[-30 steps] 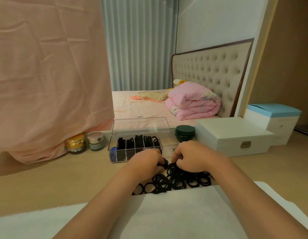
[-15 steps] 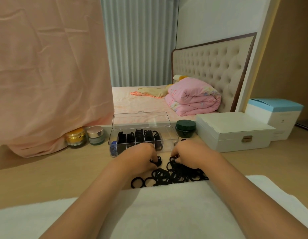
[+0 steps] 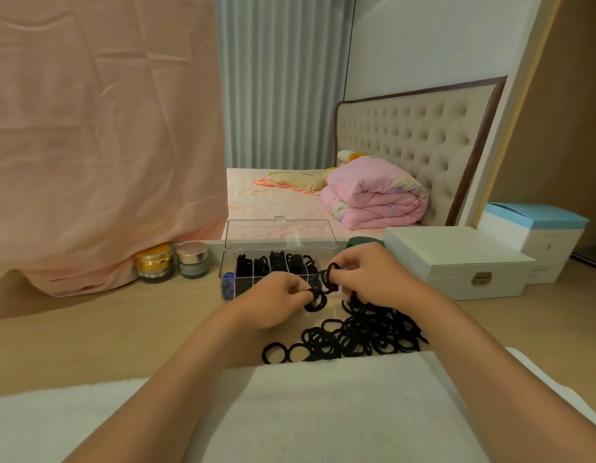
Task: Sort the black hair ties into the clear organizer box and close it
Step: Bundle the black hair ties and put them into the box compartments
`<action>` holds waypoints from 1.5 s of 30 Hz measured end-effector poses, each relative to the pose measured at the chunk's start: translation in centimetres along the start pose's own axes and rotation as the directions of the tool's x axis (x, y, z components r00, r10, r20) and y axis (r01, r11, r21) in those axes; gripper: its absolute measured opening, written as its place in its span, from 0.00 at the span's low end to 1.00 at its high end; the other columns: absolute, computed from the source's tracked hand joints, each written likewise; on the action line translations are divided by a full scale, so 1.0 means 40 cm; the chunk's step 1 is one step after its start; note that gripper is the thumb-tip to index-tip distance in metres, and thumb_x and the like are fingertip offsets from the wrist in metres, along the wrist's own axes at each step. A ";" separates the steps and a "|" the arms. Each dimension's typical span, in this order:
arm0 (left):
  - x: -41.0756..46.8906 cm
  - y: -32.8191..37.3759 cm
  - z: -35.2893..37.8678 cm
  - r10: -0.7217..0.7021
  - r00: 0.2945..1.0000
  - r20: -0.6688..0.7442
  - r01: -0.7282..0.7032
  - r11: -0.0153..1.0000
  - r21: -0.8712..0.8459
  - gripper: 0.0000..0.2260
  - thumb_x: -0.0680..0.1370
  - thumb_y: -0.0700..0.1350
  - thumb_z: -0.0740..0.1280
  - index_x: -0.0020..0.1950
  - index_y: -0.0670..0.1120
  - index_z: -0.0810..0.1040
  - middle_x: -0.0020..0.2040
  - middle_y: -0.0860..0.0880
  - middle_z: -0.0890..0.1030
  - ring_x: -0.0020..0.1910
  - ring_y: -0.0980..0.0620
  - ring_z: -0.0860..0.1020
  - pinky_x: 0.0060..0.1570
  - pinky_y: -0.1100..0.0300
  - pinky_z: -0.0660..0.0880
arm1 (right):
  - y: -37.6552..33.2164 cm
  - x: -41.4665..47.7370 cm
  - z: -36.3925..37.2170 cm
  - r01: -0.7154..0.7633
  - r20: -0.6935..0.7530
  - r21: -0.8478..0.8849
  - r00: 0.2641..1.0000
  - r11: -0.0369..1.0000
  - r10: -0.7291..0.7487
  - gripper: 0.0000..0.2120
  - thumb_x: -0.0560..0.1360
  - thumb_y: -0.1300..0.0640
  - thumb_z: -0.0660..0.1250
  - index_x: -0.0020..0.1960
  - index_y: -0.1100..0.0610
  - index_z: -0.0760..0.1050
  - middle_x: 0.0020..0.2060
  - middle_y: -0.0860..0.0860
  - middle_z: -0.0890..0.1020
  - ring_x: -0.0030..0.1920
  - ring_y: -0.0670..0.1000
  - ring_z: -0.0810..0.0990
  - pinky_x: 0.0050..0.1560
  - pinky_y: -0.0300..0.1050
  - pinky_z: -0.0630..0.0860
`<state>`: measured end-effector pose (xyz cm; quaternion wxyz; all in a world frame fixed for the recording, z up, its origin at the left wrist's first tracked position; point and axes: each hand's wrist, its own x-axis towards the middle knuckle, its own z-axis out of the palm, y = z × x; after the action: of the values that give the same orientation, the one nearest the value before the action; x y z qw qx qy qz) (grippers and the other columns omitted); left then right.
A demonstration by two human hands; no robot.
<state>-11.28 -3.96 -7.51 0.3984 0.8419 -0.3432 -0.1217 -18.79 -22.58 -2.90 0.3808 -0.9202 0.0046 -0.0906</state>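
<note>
A pile of black hair ties lies on the wooden tabletop just beyond a white towel. Behind it stands the clear organizer box, its lid upright and open; its back compartments hold black ties and a blue item sits at its left end. My left hand pinches a black tie in front of the box. My right hand pinches other black ties, raised over the box's right end. Both hands hide the box's front right compartments.
Two cosmetic jars, gold and silver-lidded, stand left of the box, by a hanging pink cloth. A dark green jar and a white latched case sit to the right. A white towel covers the near edge.
Both hands have lifted from the pile toward the box, each now holding ties. The view has shifted slightly downward.
</note>
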 end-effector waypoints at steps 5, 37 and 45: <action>-0.007 0.007 -0.010 -0.113 0.993 0.022 0.113 0.916 -0.385 0.09 0.83 0.50 0.64 0.51 0.50 0.84 0.38 0.55 0.84 0.46 0.55 0.81 0.52 0.54 0.74 | -0.016 -0.006 0.038 -0.021 0.019 0.065 1.000 0.998 0.020 0.03 0.77 0.55 0.72 0.46 0.50 0.84 0.30 0.54 0.84 0.26 0.50 0.76 0.31 0.45 0.76; -0.121 0.019 -0.042 -0.195 0.980 0.048 0.140 0.835 0.532 0.05 0.79 0.46 0.69 0.52 0.54 0.83 0.53 0.57 0.81 0.52 0.55 0.78 0.55 0.61 0.75 | 0.013 0.000 0.001 -0.107 0.279 -0.381 0.934 0.918 0.225 0.09 0.77 0.58 0.67 0.53 0.53 0.84 0.45 0.59 0.87 0.37 0.51 0.80 0.40 0.45 0.81; -0.099 0.018 -0.023 -0.129 0.982 0.142 0.069 0.930 0.362 0.02 0.77 0.50 0.72 0.49 0.56 0.82 0.44 0.59 0.83 0.46 0.59 0.81 0.47 0.64 0.75 | 0.024 0.000 0.048 -0.017 0.263 -0.517 0.948 0.856 0.178 0.14 0.79 0.59 0.66 0.62 0.52 0.83 0.51 0.50 0.85 0.48 0.50 0.83 0.50 0.44 0.82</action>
<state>-14.09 -1.08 -6.63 0.2036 0.9035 -0.3478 -0.1460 -18.39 -21.92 -4.90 0.1250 -0.9892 0.0173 0.0749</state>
